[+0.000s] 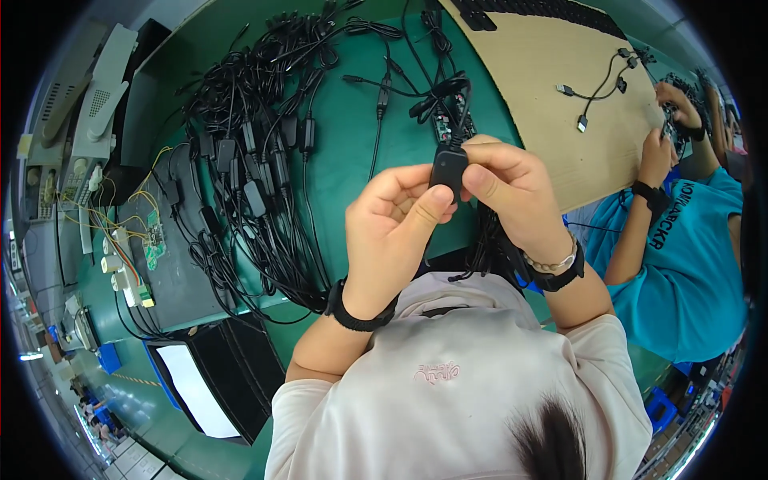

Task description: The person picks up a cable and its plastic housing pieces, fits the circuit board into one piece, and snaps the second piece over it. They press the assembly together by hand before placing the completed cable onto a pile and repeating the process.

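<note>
"What is nearest?"

"A small black plastic casing, rectangular with rounded corners (450, 170), is held up between two bare hands. Its left edge is gripped by the left hand (396, 212), whose thumb is pressed to the lower corner and whose fingers are curled in behind. Its right edge is pinched by the right hand (512, 188), between bent thumb and forefinger. Both hands are nearly closed, and nothing else is seen in them."

"Which step is in hand?"

"The casing seems to be pressed along its edges or looked over; which of the two cannot be told, as the edges are partly covered by fingertips."

"And what is called for next?"

"Even pressure from both sides, it would seem, with no strain put on the looped black cable (448, 86) beyond the casing's top end."

"What lies farther off?"

"Just beyond the casing, narrow populated circuit boards (442, 126) are partly hidden. Left of the casing, a green tabletop (346, 120) is covered by a tangled heap of thin black cables (272, 60). Right of the casing, a flat tan cardboard sheet (528, 96) is seen, and past it a co-worker's hands (658, 156) are busied with dark parts."
</note>
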Motion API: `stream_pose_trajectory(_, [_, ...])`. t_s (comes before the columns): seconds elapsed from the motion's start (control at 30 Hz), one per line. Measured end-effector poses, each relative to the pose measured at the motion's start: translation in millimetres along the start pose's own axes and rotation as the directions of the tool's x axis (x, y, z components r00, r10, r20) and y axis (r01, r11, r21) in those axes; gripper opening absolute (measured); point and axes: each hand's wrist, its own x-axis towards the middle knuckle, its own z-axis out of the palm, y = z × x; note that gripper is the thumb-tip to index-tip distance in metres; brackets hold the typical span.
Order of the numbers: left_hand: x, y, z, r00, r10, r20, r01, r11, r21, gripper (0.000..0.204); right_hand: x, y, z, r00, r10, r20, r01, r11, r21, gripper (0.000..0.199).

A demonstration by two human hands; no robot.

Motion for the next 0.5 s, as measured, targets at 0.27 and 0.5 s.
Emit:
stream_pose_trajectory(0.27, [-5, -13, -2, 0.987, 0.146, 0.061, -0.153, 0.979, 0.138, 0.019, -10, 0, 3, 0.984, -0.175, -0.039, 0.164, 0.966, -0.198, 0.023])
stream_pose_trajectory(0.5, [-8, -16, 2, 0.983, 0.148, 0.108, -0.150, 0.989, 0.013, 0.017, -11, -2, 3, 0.980, -0.199, -0.021, 0.186, 0.943, -0.275, 0.019])
